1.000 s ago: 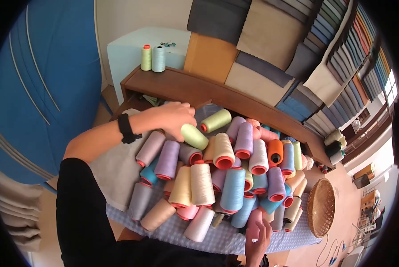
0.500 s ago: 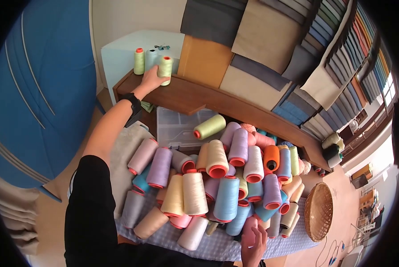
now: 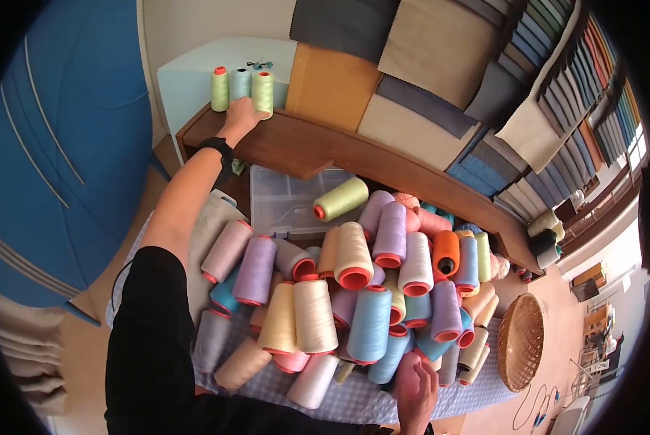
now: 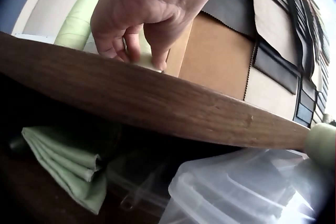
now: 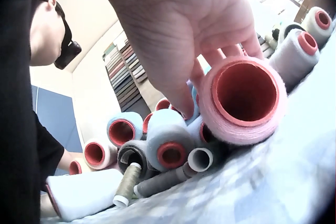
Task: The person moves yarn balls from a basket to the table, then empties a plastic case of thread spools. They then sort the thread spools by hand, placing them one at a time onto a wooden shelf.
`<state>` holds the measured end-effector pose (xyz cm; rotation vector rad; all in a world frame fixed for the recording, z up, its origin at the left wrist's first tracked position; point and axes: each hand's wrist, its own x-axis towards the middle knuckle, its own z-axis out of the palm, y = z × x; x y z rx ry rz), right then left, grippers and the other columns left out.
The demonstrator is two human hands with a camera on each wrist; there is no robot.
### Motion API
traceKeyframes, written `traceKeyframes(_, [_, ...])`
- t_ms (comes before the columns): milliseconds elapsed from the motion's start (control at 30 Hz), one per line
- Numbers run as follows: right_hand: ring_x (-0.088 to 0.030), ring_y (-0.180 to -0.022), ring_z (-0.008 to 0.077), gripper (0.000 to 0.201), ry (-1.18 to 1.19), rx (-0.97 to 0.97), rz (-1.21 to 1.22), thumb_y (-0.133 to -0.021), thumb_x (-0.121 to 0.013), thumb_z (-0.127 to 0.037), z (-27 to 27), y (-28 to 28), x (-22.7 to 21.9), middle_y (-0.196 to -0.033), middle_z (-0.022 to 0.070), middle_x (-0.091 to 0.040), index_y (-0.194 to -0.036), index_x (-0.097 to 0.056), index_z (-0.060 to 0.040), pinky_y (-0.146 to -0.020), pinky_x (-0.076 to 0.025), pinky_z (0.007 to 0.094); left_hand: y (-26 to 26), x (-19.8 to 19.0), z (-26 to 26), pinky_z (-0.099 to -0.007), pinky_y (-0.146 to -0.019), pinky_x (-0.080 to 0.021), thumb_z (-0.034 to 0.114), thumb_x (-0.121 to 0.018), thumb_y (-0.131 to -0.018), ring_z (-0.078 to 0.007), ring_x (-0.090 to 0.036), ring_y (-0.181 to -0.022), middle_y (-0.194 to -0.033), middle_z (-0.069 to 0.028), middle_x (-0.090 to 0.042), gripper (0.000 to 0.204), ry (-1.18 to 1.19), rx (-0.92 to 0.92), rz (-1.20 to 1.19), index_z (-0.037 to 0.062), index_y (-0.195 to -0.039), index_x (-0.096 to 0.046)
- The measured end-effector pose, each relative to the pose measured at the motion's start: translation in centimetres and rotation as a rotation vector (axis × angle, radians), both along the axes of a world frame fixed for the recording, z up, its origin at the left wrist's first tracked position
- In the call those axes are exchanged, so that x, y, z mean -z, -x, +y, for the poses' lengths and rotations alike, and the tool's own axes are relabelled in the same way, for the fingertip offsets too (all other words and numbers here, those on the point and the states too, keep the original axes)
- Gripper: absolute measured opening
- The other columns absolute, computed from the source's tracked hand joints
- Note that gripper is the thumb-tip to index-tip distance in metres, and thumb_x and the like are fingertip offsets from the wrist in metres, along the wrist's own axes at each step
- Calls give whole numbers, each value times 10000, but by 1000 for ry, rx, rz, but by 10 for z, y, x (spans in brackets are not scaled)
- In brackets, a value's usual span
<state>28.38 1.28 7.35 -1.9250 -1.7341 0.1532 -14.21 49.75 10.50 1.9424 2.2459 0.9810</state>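
Note:
On the wooden shelf my left hand (image 3: 241, 116) grips the lower part of a light green thread cone (image 3: 264, 87), which stands upright. Left of it on the shelf are a pale blue cone (image 3: 240, 81) and another light green cone (image 3: 220, 90). In the left wrist view, the wrist and fingers (image 4: 126, 50) hide most of the gripped cone. My right hand (image 3: 416, 399) rests with relaxed fingers against a pink thread cone (image 5: 244, 134) lying at the table's front edge, its hollow red base facing the right wrist camera. Another light green cone (image 3: 341, 199) lies on a clear plastic box (image 3: 274, 210).
Many thread cones in several colours lie heaped over the checked cloth (image 3: 368, 406). The brown wooden shelf (image 3: 296, 145) runs behind them, with fabric swatches (image 3: 434, 43) hanging above. A wicker basket (image 3: 521, 341) is at the right; a blue board (image 3: 64, 145) stands left.
My left hand has carried the light green cone from the heap up to the shelf and stood it beside the other two. The right hand has stayed by the pink cone.

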Motion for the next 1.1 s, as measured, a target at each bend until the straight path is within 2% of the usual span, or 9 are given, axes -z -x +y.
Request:
traceKeyframes(33, [-566,-989,354,400,-60,23,215,-768,-675,-112,0,4,-4,-1137,161,-559,-1153,-572,-74,-810,-473,402,-4,-4,-7,-426,-723,-505,372,-760,-680,-365,-631,-849,-871,-232,-648,467,17,-10,22,-45,-860,-653])
traceKeyframes(100, [-553,-1005,365,377,-56,12,89,-742,-658,-78,-3,2,-14,-1116,177,-558,-1106,-565,-51,-834,-453,407,-17,-11,-19,-421,-714,-508,384,-743,-696,-368,-631,-841,-866,-223,-652,465,34,-9,44,-36,-876,-657])
traceKeyframes(200, [-543,-1020,363,344,-60,25,-83,-724,-645,-54,-7,-9,-20,-1083,182,-566,-1056,-561,-16,-855,-436,404,-64,-42,-69,-383,-582,-474,509,-649,-730,-280,-629,-649,-682,-125,-639,473,213,326,104,37,-700,-674])
traceKeyframes(333, [-527,-1035,378,383,-34,77,-118,-722,-673,-68,-7,0,-33,-1130,192,-545,-1079,-542,-29,-869,-433,418,-129,-52,-130,-355,-653,-512,588,-638,-706,-243,-657,-708,-783,-116,-673,562,496,701,200,60,-891,-684])
traceKeyframes(400, [-532,-1038,375,389,-49,24,-75,-718,-678,-61,-9,9,-39,-1133,178,-551,-1085,-548,-46,-866,-436,419,-151,-47,-144,-365,-685,-521,619,-657,-658,-241,-657,-754,-852,-142,-666,665,677,671,353,45,-993,-631])
traceKeyframes(500, [-539,-1031,373,403,-66,16,-58,-706,-682,-41,-20,11,-34,-1131,172,-554,-1087,-550,-53,-856,-445,416,-157,-20,-144,-378,-689,-519,587,-650,-670,-259,-653,-791,-884,-152,-661,612,462,719,505,44,-953,-631])
traceKeyframes(667, [-555,-1017,349,331,-138,90,-48,-732,-660,-36,-36,2,-31,-1073,170,-579,-1047,-562,-15,-866,-436,405,-141,-53,-130,-388,-706,-497,413,-677,-692,-307,-632,-811,-868,-185,-642,424,236,669,50,35,-862,-592])
traceKeyframes(867, [-562,-1010,353,338,-121,50,-104,-717,-665,-29,-27,4,-22,-1065,170,-584,-1039,-564,-17,-867,-443,389,-97,-95,-81,-420,-667,-459,301,-643,-738,-343,-601,-757,-749,-175,-596,329,-166,454,120,19,-888,-563])
traceKeyframes(1100, [-569,-994,354,385,-130,40,-63,-690,-695,-28,-3,1,-35,-1079,167,-580,-1052,-566,-22,-835,-460,398,-59,-63,-9,-439,-791,-498,257,-638,-756,-366,-591,-945,-1086,-201,-552,413,-84,256,233,32,-1092,-551])
